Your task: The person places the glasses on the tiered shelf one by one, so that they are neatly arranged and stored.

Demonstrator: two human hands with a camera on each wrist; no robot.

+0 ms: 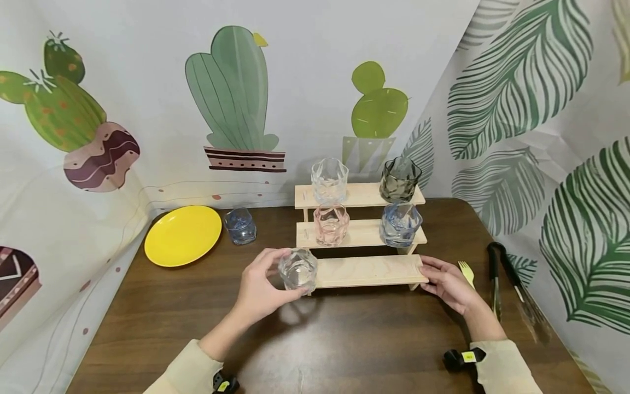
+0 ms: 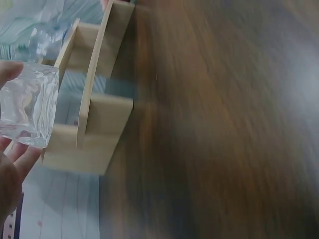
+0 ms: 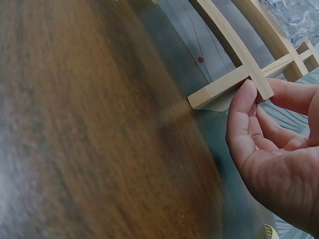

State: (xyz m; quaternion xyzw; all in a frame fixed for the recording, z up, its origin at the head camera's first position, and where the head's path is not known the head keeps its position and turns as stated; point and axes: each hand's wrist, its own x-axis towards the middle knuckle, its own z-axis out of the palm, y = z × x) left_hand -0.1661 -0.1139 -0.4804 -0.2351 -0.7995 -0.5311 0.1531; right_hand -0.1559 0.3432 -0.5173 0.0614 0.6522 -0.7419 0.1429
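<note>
My left hand [image 1: 263,287] grips a clear glass [image 1: 298,269] between thumb and fingers, at the left end of the lowest step of a pale wooden three-step rack [image 1: 369,271]. In the left wrist view the clear glass [image 2: 30,104] overlaps the rack's end. My right hand [image 1: 450,282] pinches the right end of that lowest step; thumb and finger hold the board's edge in the right wrist view. On the middle step stand a pink glass [image 1: 331,225] and a blue glass [image 1: 401,225]. Another clear glass [image 1: 329,180] and a grey glass [image 1: 400,179] occupy the top step.
A yellow plate [image 1: 183,236] lies at the back left, with a dark blue glass [image 1: 240,226] beside it. To the right are a yellow fork [image 1: 466,272] and black-handled tongs [image 1: 517,284]. A printed cloth hangs behind the brown table [image 1: 374,350].
</note>
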